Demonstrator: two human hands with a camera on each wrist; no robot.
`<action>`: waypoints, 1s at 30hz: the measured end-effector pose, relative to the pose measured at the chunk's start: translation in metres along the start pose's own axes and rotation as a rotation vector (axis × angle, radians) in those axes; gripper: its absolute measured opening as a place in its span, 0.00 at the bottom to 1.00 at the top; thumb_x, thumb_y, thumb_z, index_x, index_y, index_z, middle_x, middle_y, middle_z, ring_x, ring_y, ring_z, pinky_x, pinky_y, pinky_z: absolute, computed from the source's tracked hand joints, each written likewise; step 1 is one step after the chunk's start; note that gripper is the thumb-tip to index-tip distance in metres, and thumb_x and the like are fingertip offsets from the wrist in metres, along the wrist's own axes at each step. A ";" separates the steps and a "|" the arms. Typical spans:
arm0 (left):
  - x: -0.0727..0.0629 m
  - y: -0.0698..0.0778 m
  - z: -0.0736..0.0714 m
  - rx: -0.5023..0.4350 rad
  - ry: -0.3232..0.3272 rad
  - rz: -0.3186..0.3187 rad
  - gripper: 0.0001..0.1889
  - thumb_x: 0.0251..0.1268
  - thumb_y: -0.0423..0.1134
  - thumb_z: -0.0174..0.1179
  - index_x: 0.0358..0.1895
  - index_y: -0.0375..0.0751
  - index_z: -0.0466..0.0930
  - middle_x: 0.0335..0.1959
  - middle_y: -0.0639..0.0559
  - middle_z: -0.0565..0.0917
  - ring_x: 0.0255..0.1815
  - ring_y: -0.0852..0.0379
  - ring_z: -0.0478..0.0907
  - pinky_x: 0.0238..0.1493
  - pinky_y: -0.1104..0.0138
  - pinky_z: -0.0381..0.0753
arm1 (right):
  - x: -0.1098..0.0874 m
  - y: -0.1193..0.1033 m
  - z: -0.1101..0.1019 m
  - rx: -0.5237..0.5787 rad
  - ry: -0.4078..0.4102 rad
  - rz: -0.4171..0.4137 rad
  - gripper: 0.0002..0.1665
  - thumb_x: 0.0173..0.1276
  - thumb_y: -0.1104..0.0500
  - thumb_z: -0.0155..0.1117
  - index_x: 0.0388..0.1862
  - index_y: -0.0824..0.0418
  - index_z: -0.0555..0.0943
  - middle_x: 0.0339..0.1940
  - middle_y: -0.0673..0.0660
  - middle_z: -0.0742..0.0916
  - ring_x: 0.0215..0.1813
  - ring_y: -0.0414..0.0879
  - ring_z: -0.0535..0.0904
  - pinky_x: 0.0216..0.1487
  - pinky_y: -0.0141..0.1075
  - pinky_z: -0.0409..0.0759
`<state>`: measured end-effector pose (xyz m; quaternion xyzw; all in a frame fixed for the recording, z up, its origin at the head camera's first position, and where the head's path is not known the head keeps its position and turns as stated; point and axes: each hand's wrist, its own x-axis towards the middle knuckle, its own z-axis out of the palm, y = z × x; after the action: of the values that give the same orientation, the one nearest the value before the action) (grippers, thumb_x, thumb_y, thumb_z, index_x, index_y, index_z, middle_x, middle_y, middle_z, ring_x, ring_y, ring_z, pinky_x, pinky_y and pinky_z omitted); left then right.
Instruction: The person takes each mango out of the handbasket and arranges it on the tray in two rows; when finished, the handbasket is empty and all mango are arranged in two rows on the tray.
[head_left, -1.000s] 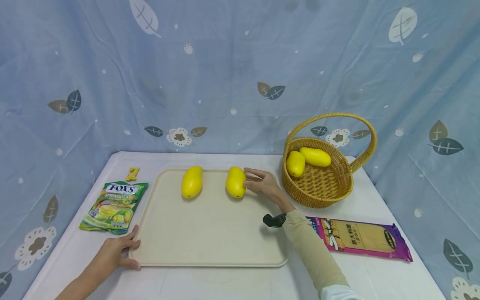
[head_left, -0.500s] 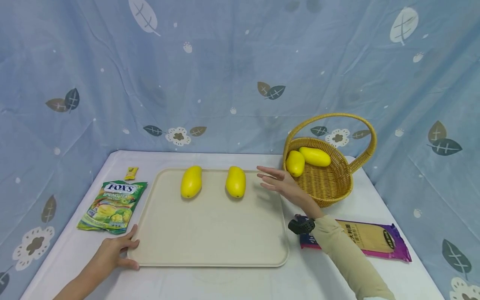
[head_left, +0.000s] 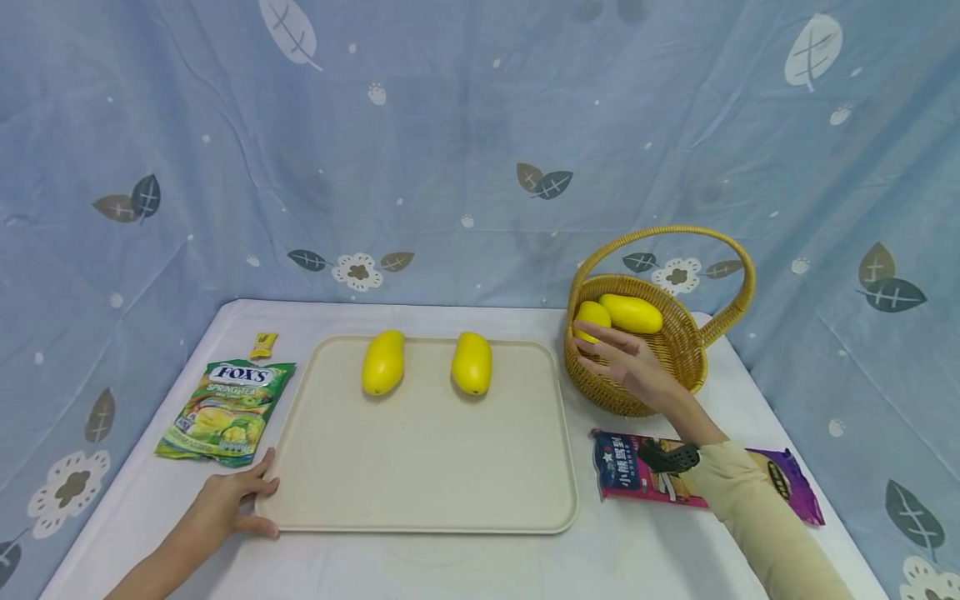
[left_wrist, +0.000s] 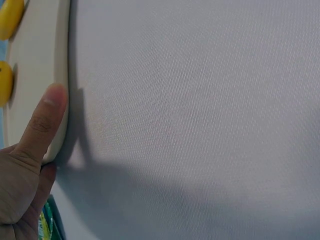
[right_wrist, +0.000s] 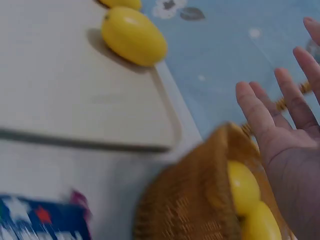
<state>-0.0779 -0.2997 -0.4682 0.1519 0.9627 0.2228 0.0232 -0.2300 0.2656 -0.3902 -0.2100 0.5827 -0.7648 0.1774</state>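
Note:
At its near left corner, my left hand [head_left: 225,506] grips the beige tray [head_left: 420,475], thumb at the front edge and fingers along the left side. The left wrist view shows the thumb [left_wrist: 44,120] lying against the tray's rim [left_wrist: 61,55]. Two smooth yellow mango-shaped fruits, one on the left [head_left: 383,363] and one on the right [head_left: 472,364], lie at the tray's far side. My right hand [head_left: 626,364], fingers spread and holding nothing, is over the left side of the wicker basket [head_left: 618,396]. Inside it are two similar fruits [head_left: 632,314], the left one [head_left: 594,315] partly hidden by that hand.
A green candy bag [head_left: 227,410] and a small yellow wrapped candy [head_left: 263,345] lie left of the tray. Right of it lies a purple pasta packet [head_left: 622,467], partly behind my right forearm. The basket's tall handle [head_left: 675,231] arches upward. A blue patterned cloth [head_left: 450,150] hangs behind.
My right hand has left the right-hand fruit on the tray and moved right to the basket. The fruits stay in place, and my left hand keeps its grip on the tray corner.

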 end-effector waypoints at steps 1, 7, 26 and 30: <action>0.000 0.000 0.000 -0.004 -0.002 -0.007 0.37 0.21 0.48 0.75 0.43 0.26 0.83 0.57 0.30 0.72 0.46 0.39 0.81 0.42 0.59 0.83 | -0.002 -0.003 -0.004 -0.002 -0.004 -0.001 0.23 0.76 0.67 0.46 0.68 0.66 0.68 0.66 0.50 0.76 0.66 0.47 0.73 0.63 0.46 0.71; -0.001 0.000 -0.001 -0.011 -0.019 -0.030 0.39 0.22 0.49 0.74 0.45 0.25 0.82 0.58 0.30 0.72 0.45 0.40 0.82 0.42 0.59 0.83 | -0.008 -0.014 -0.032 0.019 -0.063 -0.017 0.22 0.77 0.67 0.42 0.67 0.61 0.71 0.67 0.49 0.76 0.67 0.47 0.71 0.64 0.41 0.73; 0.000 0.001 0.002 0.008 -0.015 -0.015 0.36 0.22 0.50 0.73 0.42 0.27 0.84 0.57 0.30 0.73 0.53 0.34 0.75 0.46 0.55 0.81 | 0.000 -0.009 -0.084 -0.286 0.203 0.230 0.35 0.74 0.64 0.54 0.74 0.70 0.53 0.71 0.55 0.70 0.57 0.34 0.76 0.64 0.42 0.73; 0.001 0.003 0.001 0.011 -0.012 -0.018 0.36 0.21 0.49 0.73 0.42 0.27 0.84 0.57 0.30 0.73 0.53 0.34 0.74 0.46 0.54 0.81 | 0.008 -0.001 -0.087 -0.357 0.225 0.289 0.37 0.75 0.60 0.52 0.75 0.68 0.50 0.77 0.66 0.53 0.67 0.45 0.67 0.70 0.52 0.62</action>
<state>-0.0780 -0.2969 -0.4676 0.1445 0.9651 0.2165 0.0303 -0.2825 0.3329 -0.4089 -0.0662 0.7486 -0.6349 0.1792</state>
